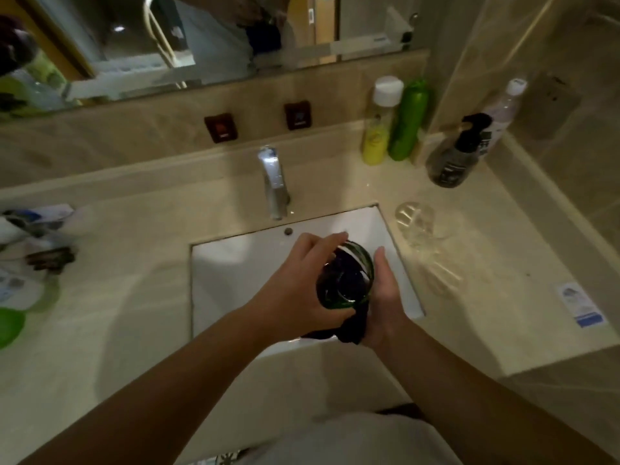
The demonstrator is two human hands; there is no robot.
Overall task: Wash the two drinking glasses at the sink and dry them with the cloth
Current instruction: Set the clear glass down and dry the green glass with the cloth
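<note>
Over the white sink (235, 263) I hold a green drinking glass (365, 263) with a dark cloth (349, 333) stuffed inside it and hanging out below. My left hand (295, 290) grips the glass from the left, fingers over its rim. My right hand (385, 297) cups the glass and the cloth from the right. A second, clear drinking glass (416, 223) stands on the counter right of the sink, apart from both hands. The chrome tap (275, 182) shows no running water.
Yellow bottle (377, 129), green bottle (407, 120), dark pump bottle (456, 156) and a clear bottle (503, 112) stand at the back right. Toiletries and a green lid (10, 325) lie on the left counter. A mirror (201, 38) runs behind.
</note>
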